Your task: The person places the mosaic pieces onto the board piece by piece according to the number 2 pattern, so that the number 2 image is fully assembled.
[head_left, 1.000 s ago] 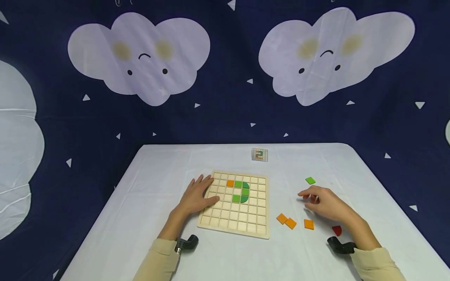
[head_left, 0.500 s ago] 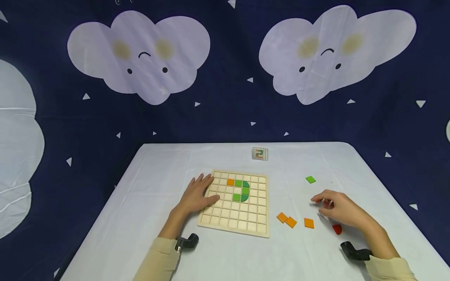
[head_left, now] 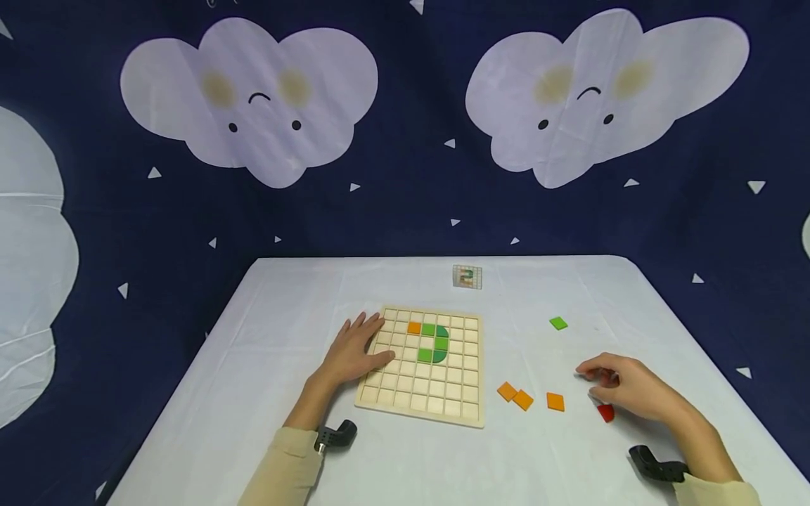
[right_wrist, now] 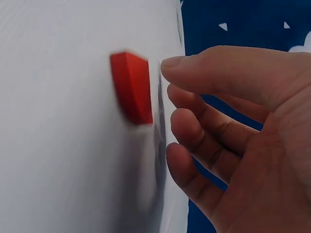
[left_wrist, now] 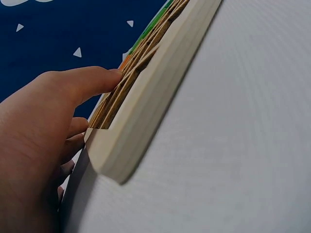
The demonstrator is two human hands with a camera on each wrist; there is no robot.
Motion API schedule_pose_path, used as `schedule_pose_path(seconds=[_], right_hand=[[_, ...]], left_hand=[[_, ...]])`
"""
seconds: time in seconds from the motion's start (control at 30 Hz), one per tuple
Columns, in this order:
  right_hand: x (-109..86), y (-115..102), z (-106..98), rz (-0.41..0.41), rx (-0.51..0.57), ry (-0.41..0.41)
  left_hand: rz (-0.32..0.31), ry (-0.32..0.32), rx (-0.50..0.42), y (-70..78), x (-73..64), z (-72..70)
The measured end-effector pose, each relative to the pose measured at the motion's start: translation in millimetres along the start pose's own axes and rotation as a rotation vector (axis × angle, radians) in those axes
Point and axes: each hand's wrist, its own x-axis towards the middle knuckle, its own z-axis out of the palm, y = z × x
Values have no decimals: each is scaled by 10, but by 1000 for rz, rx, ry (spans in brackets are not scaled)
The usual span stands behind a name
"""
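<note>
A wooden grid board (head_left: pixel 436 405) lies on the white table. My left hand (head_left: pixel 354 353) rests spread over its left edge, thumb on the grid cells; the left wrist view shows the thumb (left_wrist: pixel 95 81) touching the board's ridges. Near the board's upper middle sit one orange square (head_left: pixel 414 328), several green squares (head_left: pixel 425 355) and dark green rounded pieces (head_left: pixel 441 330). My right hand (head_left: pixel 633 385) hovers right beside a red rounded piece (head_left: pixel 606 413), fingers loosely bent and holding nothing. In the right wrist view that red piece (right_wrist: pixel 131 87) lies just apart from the thumb tip.
Three orange squares (head_left: pixel 555 402) lie between the board and my right hand. A green square (head_left: pixel 558 323) lies farther back. A small pattern card (head_left: pixel 467 277) stands near the table's back edge, before a dark blue cloth with clouds.
My right hand has moved right and toward me, from near the green square to beside the red piece. The left hand and the board stay where they were.
</note>
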Motion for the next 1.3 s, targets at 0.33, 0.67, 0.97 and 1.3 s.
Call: schedule_pose_path(seconds=[0.33,0.67,0.97,1.3], right_hand=[[-192,104,-45,73,60,-34],[-276,113,-31,49,107,-113],[-277,-17,-35,-4,102,-208],[-238,-152,31,-31,126,-249]], left_hand=[[3,4,-1,-7,-7,0],[4,1,-1,16,-15,-25],[7,-9,10,9,6,-26],[18,-10,8,4,-2,-23]])
